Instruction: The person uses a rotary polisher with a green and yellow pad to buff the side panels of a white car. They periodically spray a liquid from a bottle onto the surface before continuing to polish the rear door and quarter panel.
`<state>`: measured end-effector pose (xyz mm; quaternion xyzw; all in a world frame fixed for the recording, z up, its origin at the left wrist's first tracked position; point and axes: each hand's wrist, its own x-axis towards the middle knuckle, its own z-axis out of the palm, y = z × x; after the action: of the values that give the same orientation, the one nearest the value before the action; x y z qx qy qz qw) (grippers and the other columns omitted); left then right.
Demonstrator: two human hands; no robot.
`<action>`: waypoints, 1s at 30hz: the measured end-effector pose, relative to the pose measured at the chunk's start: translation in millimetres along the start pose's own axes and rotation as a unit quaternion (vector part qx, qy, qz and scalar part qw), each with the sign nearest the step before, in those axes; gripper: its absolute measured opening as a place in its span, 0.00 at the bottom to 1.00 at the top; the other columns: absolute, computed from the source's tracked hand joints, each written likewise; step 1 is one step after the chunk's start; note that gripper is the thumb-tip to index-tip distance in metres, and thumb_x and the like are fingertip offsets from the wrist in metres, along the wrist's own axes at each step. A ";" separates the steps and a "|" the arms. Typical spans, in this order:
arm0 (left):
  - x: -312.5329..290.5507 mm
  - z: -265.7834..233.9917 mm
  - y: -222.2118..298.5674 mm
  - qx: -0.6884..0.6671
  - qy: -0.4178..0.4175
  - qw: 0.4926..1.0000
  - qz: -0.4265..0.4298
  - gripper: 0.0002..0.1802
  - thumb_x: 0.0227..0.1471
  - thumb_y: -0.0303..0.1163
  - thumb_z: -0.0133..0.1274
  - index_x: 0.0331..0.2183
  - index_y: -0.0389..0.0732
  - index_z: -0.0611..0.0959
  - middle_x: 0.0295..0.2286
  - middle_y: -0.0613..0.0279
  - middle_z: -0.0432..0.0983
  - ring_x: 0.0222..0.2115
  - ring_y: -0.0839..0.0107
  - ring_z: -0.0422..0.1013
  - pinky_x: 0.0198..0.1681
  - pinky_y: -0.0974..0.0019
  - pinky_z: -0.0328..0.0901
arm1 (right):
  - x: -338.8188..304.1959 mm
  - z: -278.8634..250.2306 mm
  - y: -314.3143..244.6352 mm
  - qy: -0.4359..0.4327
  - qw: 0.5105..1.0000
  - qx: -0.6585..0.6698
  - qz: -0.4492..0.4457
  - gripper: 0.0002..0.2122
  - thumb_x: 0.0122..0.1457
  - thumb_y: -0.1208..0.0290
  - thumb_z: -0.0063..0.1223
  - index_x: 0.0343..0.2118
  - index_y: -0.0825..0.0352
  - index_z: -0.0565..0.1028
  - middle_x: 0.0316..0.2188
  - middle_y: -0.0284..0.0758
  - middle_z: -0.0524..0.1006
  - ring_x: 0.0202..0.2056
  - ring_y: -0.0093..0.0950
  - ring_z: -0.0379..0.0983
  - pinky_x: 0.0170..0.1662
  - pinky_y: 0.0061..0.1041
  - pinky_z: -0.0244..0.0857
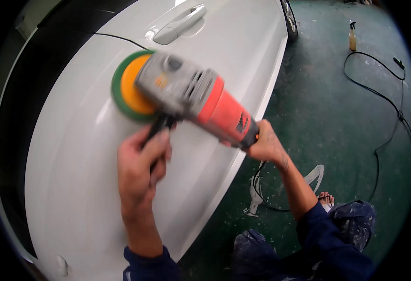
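A red and grey car polisher (196, 100) lies across the white car door panel (88, 173). Its round pad (129, 86), yellow inside a green rim, is against the panel or very close to it; the exact contact is hidden. My left hand (142, 164) is closed round the black side handle (158, 129) below the polisher's head, slightly blurred. At the rear end of the tool body, my right hand (267, 144) is wrapped round the grip. A white door handle (179, 24) sits on the car just beyond the polisher's head.
A black cable (376, 91) loops over the green floor (318, 122) at the right. Near it stands a spray bottle (352, 37) with amber liquid. A car wheel (289, 19) shows at the top. My foot (326, 199) is beside white floor markings.
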<state>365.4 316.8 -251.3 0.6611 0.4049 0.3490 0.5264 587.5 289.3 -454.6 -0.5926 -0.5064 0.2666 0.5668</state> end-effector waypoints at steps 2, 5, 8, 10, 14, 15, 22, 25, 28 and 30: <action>32.6 20.4 21.7 0.021 -0.027 0.999 0.025 0.17 0.59 0.35 0.57 0.41 0.30 0.80 0.21 0.66 0.72 0.09 0.88 0.51 0.13 0.78 0.46 | 12.3 -21.2 -13.0 0.005 0.999 0.046 0.021 0.12 0.46 0.70 0.71 0.25 0.73 0.80 0.15 0.29 0.72 0.23 0.13 0.65 0.28 0.24 0.65; 32.3 37.5 22.7 0.023 -0.023 0.999 0.032 0.16 0.59 0.34 0.57 0.41 0.29 0.80 0.22 0.65 0.73 0.09 0.88 0.51 0.12 0.78 0.45 | 11.1 -27.0 -11.4 -0.004 0.998 0.056 0.033 0.12 0.47 0.69 0.71 0.26 0.72 0.80 0.17 0.28 0.73 0.23 0.13 0.65 0.29 0.23 0.65; 1.1 25.5 4.2 0.012 0.003 1.000 0.021 0.14 0.57 0.30 0.59 0.39 0.28 0.81 0.21 0.64 0.73 0.10 0.88 0.53 0.13 0.78 0.44 | -3.8 7.4 25.2 -0.002 0.998 0.054 -0.012 0.11 0.47 0.72 0.70 0.30 0.72 0.81 0.19 0.28 0.76 0.26 0.12 0.65 0.33 0.22 0.67; -30.9 12.4 -12.0 0.026 0.015 0.999 0.021 0.17 0.56 0.30 0.59 0.43 0.27 0.80 0.21 0.65 0.72 0.11 0.89 0.53 0.14 0.78 0.45 | -26.8 37.8 34.3 -0.016 0.995 0.098 -0.017 0.10 0.48 0.73 0.69 0.31 0.72 0.80 0.19 0.30 0.77 0.27 0.11 0.64 0.33 0.22 0.68; -133.2 -35.9 -45.7 0.047 0.138 0.989 -0.014 0.18 0.53 0.30 0.62 0.40 0.27 0.78 0.19 0.66 0.71 0.13 0.88 0.55 0.15 0.79 0.48 | -81.4 92.6 10.3 -0.101 0.990 0.094 -0.004 0.07 0.45 0.78 0.61 0.29 0.72 0.78 0.19 0.44 0.76 0.26 0.17 0.72 0.30 0.26 0.69; -160.6 -49.4 -61.4 0.080 0.168 0.983 -0.013 0.19 0.52 0.33 0.61 0.39 0.29 0.73 0.16 0.65 0.69 0.10 0.86 0.53 0.11 0.77 0.48 | -93.3 108.8 8.7 -0.118 0.989 0.086 -0.016 0.08 0.43 0.78 0.60 0.28 0.72 0.77 0.19 0.47 0.75 0.24 0.22 0.77 0.30 0.28 0.70; -318.5 -118.9 -161.5 -0.032 0.332 0.942 -0.028 0.20 0.48 0.31 0.63 0.37 0.29 0.73 0.14 0.64 0.66 0.07 0.78 0.55 0.10 0.72 0.49 | -151.2 187.4 0.6 -0.219 0.958 -0.010 -0.186 0.21 0.32 0.72 0.64 0.35 0.66 0.75 0.30 0.44 0.78 0.37 0.48 0.76 0.41 0.42 0.71; -316.1 -108.8 -175.5 -0.082 0.351 0.931 -0.050 0.16 0.44 0.26 0.62 0.33 0.28 0.73 0.13 0.63 0.65 0.07 0.76 0.56 0.11 0.72 0.49 | -149.7 190.2 9.7 -0.233 0.953 -0.033 -0.192 0.21 0.31 0.71 0.64 0.34 0.66 0.75 0.30 0.42 0.78 0.38 0.46 0.75 0.42 0.42 0.70; -292.5 -97.5 -196.8 -0.084 0.315 0.942 -0.083 0.13 0.46 0.24 0.62 0.31 0.30 0.74 0.14 0.65 0.65 0.08 0.77 0.57 0.12 0.72 0.51 | -141.1 172.9 40.9 -0.222 0.961 -0.036 -0.160 0.20 0.30 0.71 0.65 0.32 0.66 0.75 0.28 0.43 0.77 0.36 0.47 0.75 0.41 0.43 0.70; -251.3 -74.4 -193.2 -0.075 0.295 0.948 -0.088 0.11 0.46 0.23 0.62 0.30 0.32 0.75 0.15 0.67 0.66 0.11 0.80 0.59 0.14 0.73 0.52 | -128.2 156.3 64.0 -0.168 0.975 -0.004 -0.146 0.18 0.30 0.71 0.65 0.29 0.66 0.76 0.26 0.45 0.77 0.33 0.48 0.75 0.38 0.41 0.69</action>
<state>159.2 143.4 -434.3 0.4485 0.5717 0.5101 0.4602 423.3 246.3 -581.6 -0.4616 -0.6765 0.2744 0.5040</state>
